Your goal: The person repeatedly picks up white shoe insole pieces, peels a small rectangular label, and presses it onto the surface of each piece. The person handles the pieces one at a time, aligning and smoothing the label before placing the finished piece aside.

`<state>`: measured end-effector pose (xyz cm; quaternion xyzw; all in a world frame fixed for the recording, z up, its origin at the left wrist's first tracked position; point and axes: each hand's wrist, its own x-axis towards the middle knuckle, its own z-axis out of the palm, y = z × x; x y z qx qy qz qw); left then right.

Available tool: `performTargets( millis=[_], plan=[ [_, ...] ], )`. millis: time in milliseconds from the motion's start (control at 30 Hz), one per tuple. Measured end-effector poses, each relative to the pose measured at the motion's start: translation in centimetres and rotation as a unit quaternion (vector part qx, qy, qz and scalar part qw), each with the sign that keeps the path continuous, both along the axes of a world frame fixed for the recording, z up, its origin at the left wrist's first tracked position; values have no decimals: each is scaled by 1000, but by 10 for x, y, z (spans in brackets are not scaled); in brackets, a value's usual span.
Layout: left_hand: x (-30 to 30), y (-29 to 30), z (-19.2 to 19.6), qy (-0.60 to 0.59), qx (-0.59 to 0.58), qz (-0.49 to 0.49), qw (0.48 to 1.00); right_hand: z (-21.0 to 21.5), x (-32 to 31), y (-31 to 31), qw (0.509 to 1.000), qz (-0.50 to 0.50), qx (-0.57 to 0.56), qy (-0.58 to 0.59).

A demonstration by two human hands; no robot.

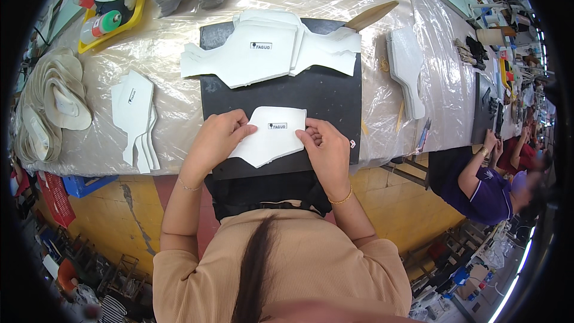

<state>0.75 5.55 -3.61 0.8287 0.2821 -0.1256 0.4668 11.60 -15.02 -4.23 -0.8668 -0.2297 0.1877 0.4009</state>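
A white cut fabric piece (272, 137) with a small printed label lies on the near part of a black work board (323, 98). My left hand (216, 139) pinches its left edge. My right hand (326, 148) pinches its right edge. Both hands press the piece flat against the board. Farther back on the board lies a spread pile of the same white pieces (269, 48).
More white pieces (136, 118) sit left of the board, another stack (406, 69) to the right. Cream shaped parts (51, 104) pile at far left. A yellow tray (110, 15) with bottles stands back left. Another person (484, 182) works at the right.
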Motion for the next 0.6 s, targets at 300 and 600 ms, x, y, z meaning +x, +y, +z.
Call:
performTargets(
  millis=[300,600],
  plan=[
    [0,-1,1,6,4,1,1000,0,-1,0,1000,0,-7,-2],
    [1,-2,-1,8,15,5,1000,-1,-2,1,1000,-2,-2,-2]
  ],
)
